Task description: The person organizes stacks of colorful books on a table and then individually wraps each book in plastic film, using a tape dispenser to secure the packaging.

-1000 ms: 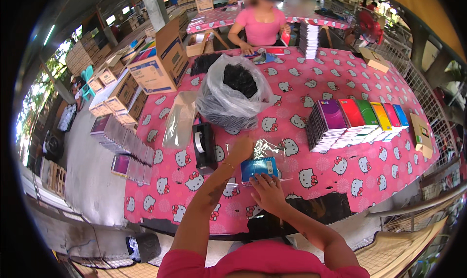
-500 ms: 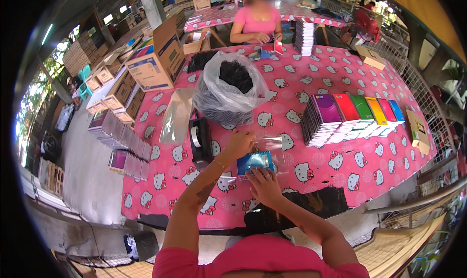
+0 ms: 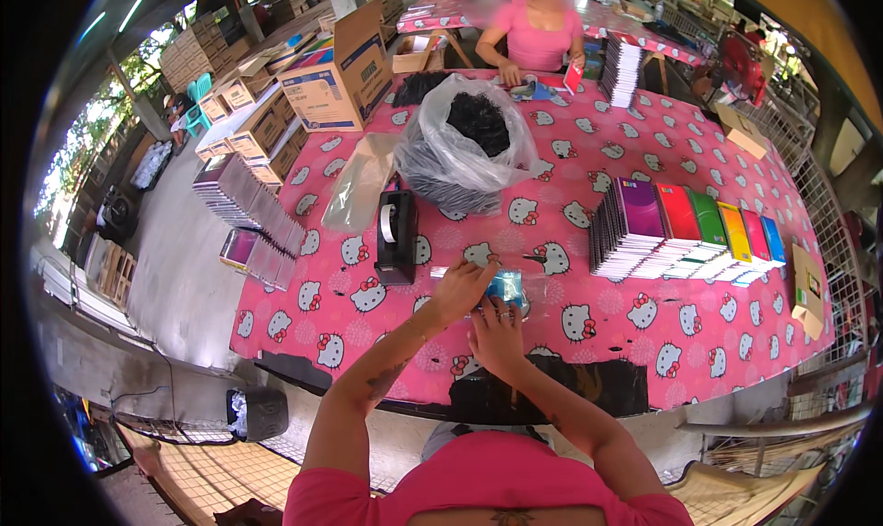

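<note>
Head view looks down on a desk (image 3: 644, 360) covered in a pink cartoon-cat cloth. Both hands meet near its front edge on a small blue packet (image 3: 507, 287) wrapped in clear film. The left hand (image 3: 463, 289) pinches the packet's left end with fingers closed on it; the right hand (image 3: 498, 335) presses down on its near side, fingers curled over it. The packet lies on the cloth, just right of a black tape dispenser (image 3: 396, 236).

Judging by the grip, the step in hand looks like closing or folding the film around the packet. The next move would likely call for holding the fold flat with one hand while the other reaches to the dispenser for tape, so the film does not spring open.

Counts: one packet in the hands, one tape dispenser, one clear plastic bag (image 3: 464, 149) full of small black items behind it, and one flat clear sleeve (image 3: 357, 184) to its left. To the right stands a fanned row of notebooks (image 3: 685, 232) with six colours showing: purple, red, green, yellow, pink, blue. How many lie under each I cannot tell. One other person (image 3: 543, 34) in pink works at the far end.
</note>
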`<action>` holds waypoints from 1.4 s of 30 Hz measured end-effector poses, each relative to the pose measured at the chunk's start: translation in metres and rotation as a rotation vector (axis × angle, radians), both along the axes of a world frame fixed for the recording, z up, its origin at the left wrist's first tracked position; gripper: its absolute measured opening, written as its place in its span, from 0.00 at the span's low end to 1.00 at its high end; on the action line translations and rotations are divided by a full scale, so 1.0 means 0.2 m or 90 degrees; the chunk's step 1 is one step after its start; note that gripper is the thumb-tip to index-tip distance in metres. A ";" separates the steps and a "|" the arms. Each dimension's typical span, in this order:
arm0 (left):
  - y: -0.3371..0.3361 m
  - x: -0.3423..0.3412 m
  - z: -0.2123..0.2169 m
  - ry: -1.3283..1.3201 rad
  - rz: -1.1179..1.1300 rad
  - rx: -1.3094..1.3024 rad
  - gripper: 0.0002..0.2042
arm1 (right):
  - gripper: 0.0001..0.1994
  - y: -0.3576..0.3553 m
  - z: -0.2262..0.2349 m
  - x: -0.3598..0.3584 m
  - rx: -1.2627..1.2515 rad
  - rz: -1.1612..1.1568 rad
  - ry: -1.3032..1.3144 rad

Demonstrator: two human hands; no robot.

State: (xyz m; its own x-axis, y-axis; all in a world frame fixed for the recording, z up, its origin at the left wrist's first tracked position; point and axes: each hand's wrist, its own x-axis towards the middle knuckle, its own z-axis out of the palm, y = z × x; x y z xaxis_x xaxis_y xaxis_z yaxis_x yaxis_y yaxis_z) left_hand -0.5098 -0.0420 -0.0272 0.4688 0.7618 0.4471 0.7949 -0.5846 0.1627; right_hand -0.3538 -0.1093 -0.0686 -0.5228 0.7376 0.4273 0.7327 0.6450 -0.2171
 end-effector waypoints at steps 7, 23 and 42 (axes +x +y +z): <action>-0.07 0.05 0.02 -0.056 -0.030 -0.108 0.13 | 0.25 0.02 -0.11 0.03 0.017 0.022 -0.019; -0.06 0.10 0.00 -0.105 0.120 -0.243 0.08 | 0.27 0.24 0.06 0.19 0.119 0.005 -0.137; -0.19 -0.77 0.01 -0.860 0.515 -0.447 0.10 | 0.28 0.27 0.09 0.20 -0.012 0.116 -0.146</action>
State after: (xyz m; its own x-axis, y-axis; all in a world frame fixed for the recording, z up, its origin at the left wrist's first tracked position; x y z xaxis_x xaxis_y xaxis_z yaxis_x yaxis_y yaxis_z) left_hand -0.6634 -0.0792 -0.0259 -0.4995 0.8034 -0.3242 -0.0754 0.3325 0.9401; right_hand -0.3143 -0.0561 -0.0514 -0.7284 0.6295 0.2705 0.6367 0.7677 -0.0721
